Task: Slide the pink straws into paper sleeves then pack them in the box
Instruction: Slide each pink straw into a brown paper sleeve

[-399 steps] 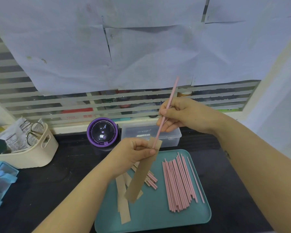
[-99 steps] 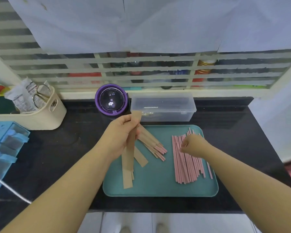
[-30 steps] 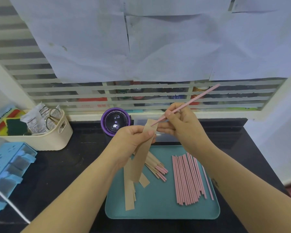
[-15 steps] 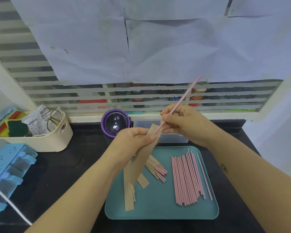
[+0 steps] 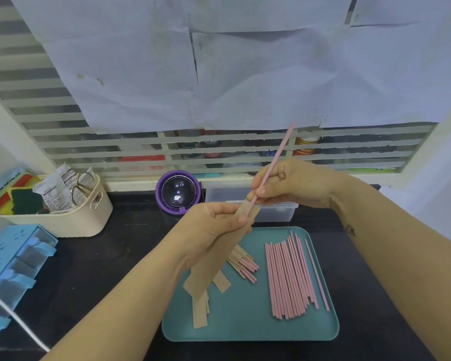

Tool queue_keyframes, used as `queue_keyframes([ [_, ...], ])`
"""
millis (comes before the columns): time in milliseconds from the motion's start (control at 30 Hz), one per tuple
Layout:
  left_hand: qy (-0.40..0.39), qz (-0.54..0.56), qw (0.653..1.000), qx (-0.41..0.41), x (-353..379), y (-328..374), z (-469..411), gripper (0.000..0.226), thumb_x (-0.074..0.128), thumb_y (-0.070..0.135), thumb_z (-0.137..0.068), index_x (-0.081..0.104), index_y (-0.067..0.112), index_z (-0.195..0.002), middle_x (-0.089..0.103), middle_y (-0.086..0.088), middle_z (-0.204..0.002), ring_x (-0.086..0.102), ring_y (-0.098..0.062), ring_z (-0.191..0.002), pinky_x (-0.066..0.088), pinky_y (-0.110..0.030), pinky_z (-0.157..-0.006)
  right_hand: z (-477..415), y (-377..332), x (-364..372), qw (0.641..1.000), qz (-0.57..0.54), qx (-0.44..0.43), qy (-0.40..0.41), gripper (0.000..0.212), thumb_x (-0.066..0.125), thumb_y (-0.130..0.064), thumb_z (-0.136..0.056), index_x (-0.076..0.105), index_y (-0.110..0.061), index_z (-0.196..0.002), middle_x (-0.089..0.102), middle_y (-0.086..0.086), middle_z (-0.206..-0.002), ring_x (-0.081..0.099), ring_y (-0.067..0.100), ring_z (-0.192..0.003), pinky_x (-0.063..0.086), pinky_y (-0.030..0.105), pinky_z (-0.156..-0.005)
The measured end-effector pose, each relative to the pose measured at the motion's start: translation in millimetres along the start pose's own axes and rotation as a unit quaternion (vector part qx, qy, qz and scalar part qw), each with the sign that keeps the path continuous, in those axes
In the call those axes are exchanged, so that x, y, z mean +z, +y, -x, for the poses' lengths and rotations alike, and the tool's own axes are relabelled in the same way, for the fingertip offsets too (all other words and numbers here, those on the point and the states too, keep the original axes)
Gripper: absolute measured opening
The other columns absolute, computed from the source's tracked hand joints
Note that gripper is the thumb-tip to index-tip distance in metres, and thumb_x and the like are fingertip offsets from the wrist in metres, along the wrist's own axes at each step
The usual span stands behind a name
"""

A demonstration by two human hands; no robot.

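**A:** What lies nearest?

**B:** A teal tray (image 5: 245,332) on the black bench (image 5: 102,269). Loose pink straws (image 5: 289,277) lie bundled at its 3 o'clock side and empty paper sleeves (image 5: 199,312) at 8 o'clock. A few sleeved straws (image 5: 241,261) lie near the middle.

**A:** And the hands?

**B:** Above the tray's 11 o'clock corner, the left hand (image 5: 208,235) has its grip pinched on a paper sleeve (image 5: 211,269) near the top. The sleeve hangs toward 7 o'clock. The right hand (image 5: 297,186) has its grip pinched on a pink straw (image 5: 276,157). The straw's lower tip meets the sleeve's top end, and the rest slants toward 1 o'clock.

**A:** The box?

**B:** A clear plastic box (image 5: 279,213) stands at the tray's 12 o'clock, partly behind the hands. A purple round gadget (image 5: 178,192) sits just beside the box at 9 o'clock.
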State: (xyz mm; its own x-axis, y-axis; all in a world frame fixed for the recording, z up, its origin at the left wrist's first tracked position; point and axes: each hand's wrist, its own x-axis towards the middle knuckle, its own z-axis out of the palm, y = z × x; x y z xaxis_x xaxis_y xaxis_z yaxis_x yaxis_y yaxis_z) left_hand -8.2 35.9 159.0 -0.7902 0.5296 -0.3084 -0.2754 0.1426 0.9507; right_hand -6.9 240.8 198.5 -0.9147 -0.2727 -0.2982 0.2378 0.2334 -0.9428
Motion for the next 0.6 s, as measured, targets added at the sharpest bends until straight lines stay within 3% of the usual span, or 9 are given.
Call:
queue_keyframes([
  [100,-0.005,0.022,1.000,-0.005,1.3,-1.2,-0.7,0.023,0.071,0.021,-0.068,0.077,0.021,-0.090,0.075,-0.008,-0.090,0.069,-0.015,-0.083,0.052,-0.031,-0.089,-3.4,3.0,4.7,0.996,0.081,-0.001,0.048,0.006,0.069,-0.018,-0.082,0.072,-0.014,-0.086,0.072,0.009,-0.092,0.067,0.019,-0.090,0.054,0.032,-0.091],
  [233,-0.002,0.034,0.999,-0.008,2.3,-2.8,-1.8,0.020,0.066,0.009,-0.082,0.072,0.011,-0.100,0.075,-0.008,-0.091,0.070,-0.015,-0.081,0.057,-0.022,-0.077,-6.8,7.5,18.9,0.979,0.188,0.009,0.072,0.022,0.070,-0.034,-0.080,0.071,-0.013,-0.088,0.070,0.005,-0.090,0.065,0.018,-0.089,0.054,0.031,-0.086],
  [300,0.003,0.024,1.000,-0.010,2.1,-3.3,-2.3,0.021,0.067,0.012,-0.081,0.072,0.011,-0.101,0.075,-0.008,-0.092,0.070,-0.015,-0.083,0.056,-0.024,-0.080,-7.0,9.2,21.5,0.975,0.205,-0.001,0.080,0.027,0.065,-0.040,-0.083,0.068,-0.016,-0.095,0.069,0.003,-0.092,0.064,0.015,-0.084,0.055,0.028,-0.082],
  [400,0.007,-0.016,1.000,-0.015,0.2,-4.0,-1.8,0.027,0.072,0.024,-0.070,0.074,0.020,-0.096,0.075,-0.005,-0.094,0.070,-0.017,-0.090,0.051,-0.033,-0.091,-7.6,5.8,10.1,0.976,0.033,-0.059,0.207,0.032,0.057,-0.030,-0.091,0.057,-0.013,-0.118,0.068,0.006,-0.097,0.059,0.010,-0.067,0.053,0.024,-0.069],
  [467,0.010,-0.036,0.999,-0.010,-0.5,-5.0,-1.0,0.022,0.072,0.023,-0.074,0.074,0.024,-0.097,0.076,-0.003,-0.094,0.070,-0.017,-0.091,0.051,-0.034,-0.092,-6.6,1.7,0.8,0.954,-0.074,-0.106,0.269,0.035,0.057,-0.015,-0.092,0.047,-0.015,-0.126,0.069,0.009,-0.092,0.060,0.010,-0.061,0.054,0.023,-0.065],
  [600,0.040,-0.049,0.998,0.013,2.7,-6.3,-1.6,0.021,0.071,0.018,-0.081,0.072,0.022,-0.101,0.076,-0.002,-0.092,0.071,-0.017,-0.088,0.051,-0.033,-0.091,-8.7,2.5,11.5,0.942,-0.032,-0.133,0.307,0.032,0.060,-0.009,-0.090,0.048,-0.016,-0.119,0.070,0.012,-0.083,0.063,0.014,-0.060,0.056,0.025,-0.064],
])
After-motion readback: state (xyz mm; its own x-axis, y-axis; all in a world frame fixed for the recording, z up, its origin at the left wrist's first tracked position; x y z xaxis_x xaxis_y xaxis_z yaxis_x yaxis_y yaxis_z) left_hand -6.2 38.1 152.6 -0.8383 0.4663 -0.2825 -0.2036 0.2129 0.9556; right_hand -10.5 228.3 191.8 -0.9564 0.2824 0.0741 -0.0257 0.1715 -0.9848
